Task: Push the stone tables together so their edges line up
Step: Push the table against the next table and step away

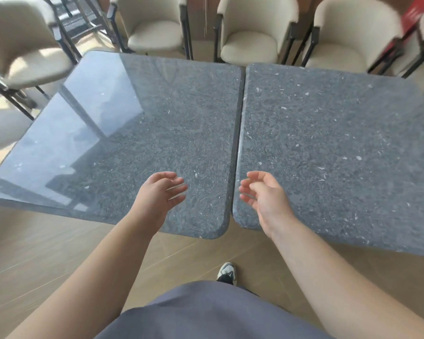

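Two dark grey speckled stone tables stand side by side in front of me. The left table [132, 123] and the right table [328, 148] sit with a thin seam between their inner edges; the seam widens into a small gap at the rounded near corners. The right table's near edge lies a little closer to me than the left one's. My left hand [157, 194] hovers over the left table near the seam, fingers relaxed, holding nothing. My right hand [264, 194] hovers over the right table beside the seam, fingers loosely curled, also holding nothing.
Cream upholstered chairs with black legs line the far side: one [154, 28], another [252, 33], a third [348, 37], and one at the left [22, 50]. A red object [414, 15] shows at top right. Wooden floor [47, 245] lies under me; my shoe [227, 271] is below the seam.
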### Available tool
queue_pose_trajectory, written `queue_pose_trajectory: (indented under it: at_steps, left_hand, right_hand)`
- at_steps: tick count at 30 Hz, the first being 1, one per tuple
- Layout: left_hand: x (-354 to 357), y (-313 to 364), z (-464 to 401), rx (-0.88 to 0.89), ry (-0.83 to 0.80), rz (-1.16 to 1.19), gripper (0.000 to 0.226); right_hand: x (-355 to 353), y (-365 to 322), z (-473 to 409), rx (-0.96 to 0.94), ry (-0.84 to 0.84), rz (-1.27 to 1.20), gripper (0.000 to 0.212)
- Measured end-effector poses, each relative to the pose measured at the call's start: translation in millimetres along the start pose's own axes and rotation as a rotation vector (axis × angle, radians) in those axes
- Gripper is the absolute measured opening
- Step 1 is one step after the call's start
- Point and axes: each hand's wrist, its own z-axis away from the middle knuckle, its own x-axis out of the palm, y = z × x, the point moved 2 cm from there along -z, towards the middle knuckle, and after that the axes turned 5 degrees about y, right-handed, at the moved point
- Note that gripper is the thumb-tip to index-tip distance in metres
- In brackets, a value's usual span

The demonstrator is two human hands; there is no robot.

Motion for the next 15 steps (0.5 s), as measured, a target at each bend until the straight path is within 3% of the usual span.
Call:
queue_pose_trajectory:
  at_steps: [8,15]
  left_hand:
    - [-43.7,57.8,57.1,0.257,-0.177,-0.047,0.022]
    - [-131.5,78.4,109.1,0.405,-0.208,-0.095,0.027]
  right_hand:
    - [23.7,-16.7,91.4,-0.198,0.053,-0.130,0.028]
    - [67.0,1.1,186.2,-0.374,0.041,-0.132,0.028]
